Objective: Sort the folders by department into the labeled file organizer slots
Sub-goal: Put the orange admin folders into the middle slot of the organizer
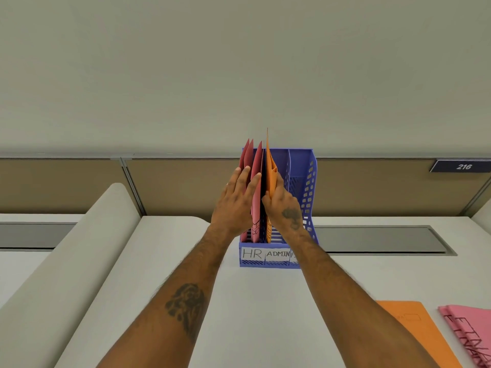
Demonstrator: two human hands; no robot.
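A blue file organizer (309, 181) stands on the white desk against the partition, with front labels HR, ADMIN and a third one hidden by my right forearm. Pink folders (255, 181) stand upright in the left HR slot. My left hand (235, 200) lies flat against them with its fingers spread. An orange folder (271, 171) stands upright in the middle ADMIN slot, and my right hand (284, 205) is closed on its near edge. The right slot looks empty.
Another orange folder (417, 330) lies flat at the desk's right front, next to pink folders (470, 335) with black lettering. A grey cable tray (380, 239) runs behind the organizer. A rounded white divider (79, 261) rises on the left. A sign reads 216 (463, 166).
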